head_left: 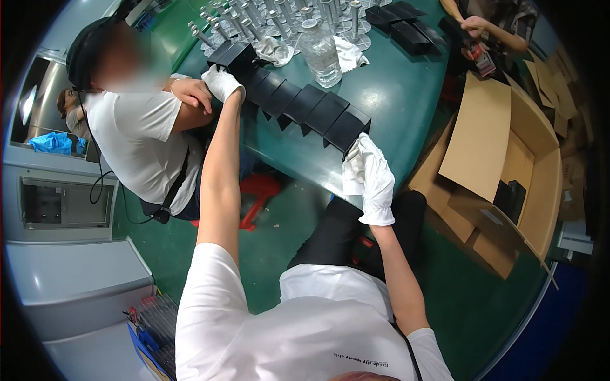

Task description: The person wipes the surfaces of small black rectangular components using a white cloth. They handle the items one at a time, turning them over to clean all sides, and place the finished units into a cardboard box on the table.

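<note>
A row of black box-like plastic pieces (305, 105) lies overlapped on the green table, running from the far left toward my right side. My left hand (223, 84), in a white glove, reaches out to the far end of the row. Its fingers close on the lower edge of a black box (234, 56) there. My right hand (373, 181), also gloved in white, is closed beside the near end piece, with its fingertips at that piece's corner. What looks like a folded white cloth (351, 178) is in it, partly hidden by the fingers.
A clear bottle (319, 56) of liquid and white rags (274, 51) stand behind the row, before several metal posts on round bases. More black pieces (410, 35) lie far right. An open cardboard box (483, 140) is at my right. A co-worker (143, 120) sits at left.
</note>
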Motion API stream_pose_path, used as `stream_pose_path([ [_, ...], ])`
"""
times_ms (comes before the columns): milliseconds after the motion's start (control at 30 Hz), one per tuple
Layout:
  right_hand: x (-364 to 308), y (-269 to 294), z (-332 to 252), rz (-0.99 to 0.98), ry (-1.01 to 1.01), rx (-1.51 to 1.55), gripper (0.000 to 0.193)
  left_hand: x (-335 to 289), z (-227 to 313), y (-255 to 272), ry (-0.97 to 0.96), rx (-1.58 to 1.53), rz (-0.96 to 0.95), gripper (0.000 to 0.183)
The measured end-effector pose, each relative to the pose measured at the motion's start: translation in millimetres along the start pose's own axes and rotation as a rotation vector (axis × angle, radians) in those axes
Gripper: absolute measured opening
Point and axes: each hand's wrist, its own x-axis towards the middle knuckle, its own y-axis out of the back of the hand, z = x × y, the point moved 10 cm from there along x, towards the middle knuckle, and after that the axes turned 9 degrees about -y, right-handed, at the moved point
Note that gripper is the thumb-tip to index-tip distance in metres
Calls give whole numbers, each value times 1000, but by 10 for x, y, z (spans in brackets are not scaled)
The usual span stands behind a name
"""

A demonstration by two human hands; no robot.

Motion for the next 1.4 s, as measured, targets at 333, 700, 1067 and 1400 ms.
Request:
stream_pose_path([
  [333,-14,-39,8,-21,52,-82,32,-194,-323,467,48,60,127,19],
  [700,-44,27,-95,63,108,-89,34,-789,1301,1517,-43,-484,102,25],
  [1067,-154,315,53,44,-219,380,39,-2406,4223,-859,1320,-1607,-927,27],
  [1400,-1026,988,1119,7,-860,1477,52,-2130,4013,-2080,1220,-1426,-633,54],
])
